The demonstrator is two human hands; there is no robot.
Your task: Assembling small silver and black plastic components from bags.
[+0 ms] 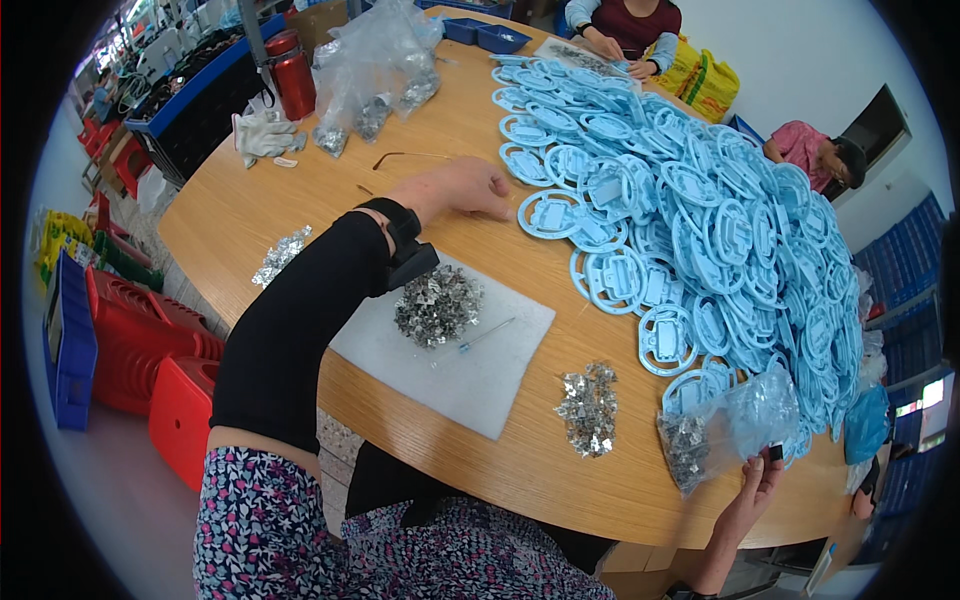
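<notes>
My left hand (482,190), its fingers curled together, reaches across the table beside the left edge of a big heap of light-blue plastic rings (690,220). What it pinches, if anything, is hidden. At the near right my right hand (752,492) grips the edge of a clear plastic bag (750,415) with small metal pieces inside; a small black thing shows at its fingertips. Below my left forearm lies a white foam sheet (490,385), bearing a pile of small silvery metal clips (438,305) and a thin tool with a blue part (485,335).
Loose metal clips lie in one pile (588,408) right of the sheet and another (282,255) left of my arm. Glasses (400,157), gloves (264,137), a red flask (290,75) and filled bags (375,65) sit farther back. Two people work across the table.
</notes>
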